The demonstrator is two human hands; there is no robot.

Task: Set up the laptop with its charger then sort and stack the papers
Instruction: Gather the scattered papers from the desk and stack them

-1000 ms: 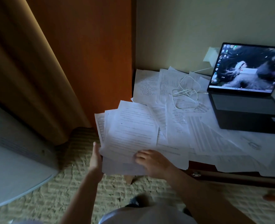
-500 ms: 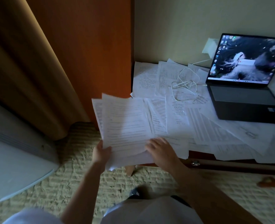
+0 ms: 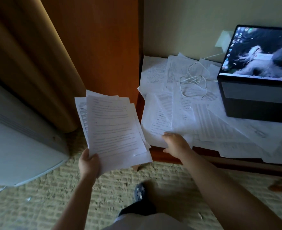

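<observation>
Papers [image 3: 113,127]: gathered sheaf clamped in left hand [image 3: 88,163], held off desk [image 3: 166,156] to free sorting space. Right hand [image 3: 175,141] pressing loose sheets [image 3: 178,117] at desk edge; grip unclear. Beyond: cable [image 3: 193,80], open laptop [image 3: 256,90] against wall.

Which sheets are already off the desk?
The bundle of papers gripped in the left hand, held over the floor; all others lie on the desk.

Dim room: tan curtain [image 3: 29,63], wooden panel [image 3: 103,39], woven carpet [image 3: 54,196].
</observation>
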